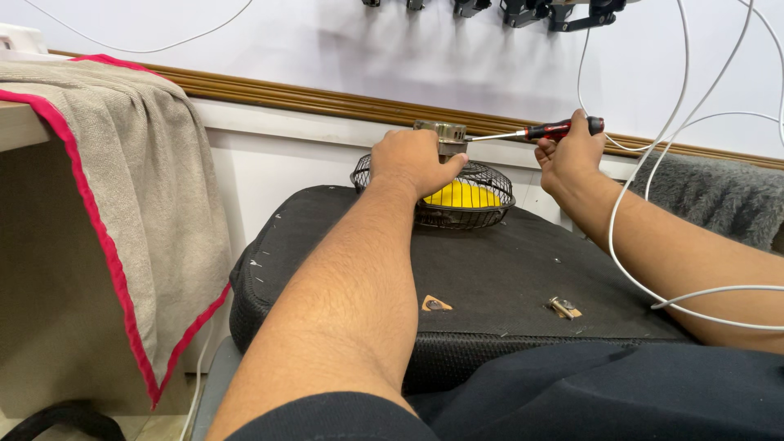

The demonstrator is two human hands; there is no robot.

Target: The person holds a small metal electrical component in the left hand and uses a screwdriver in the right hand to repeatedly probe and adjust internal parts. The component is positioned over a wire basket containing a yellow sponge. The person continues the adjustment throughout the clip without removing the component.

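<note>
Handling: the small fan (445, 184) looked light and stiff; its thin wire cage (490, 200) would probably bend if squeezed, so the solid metal hub (441, 133) on top seemed the safest place to grip.
Look: a black wire cage, yellow blades (464, 195) inside, a grey metal hub above.
Place: it sat at the far edge of a black cushion (490, 278), close to the white wall (327, 49).
Left hand (416, 161): fingers curled down over the hub and cage top, pressing it steady.
Right hand (572, 155): fingers wrapped tight round the red-and-black screwdriver (539, 131), tip meeting the hub.
Nearby: small metal parts (563, 308) lay on the cushion, well apart from the fan.
</note>
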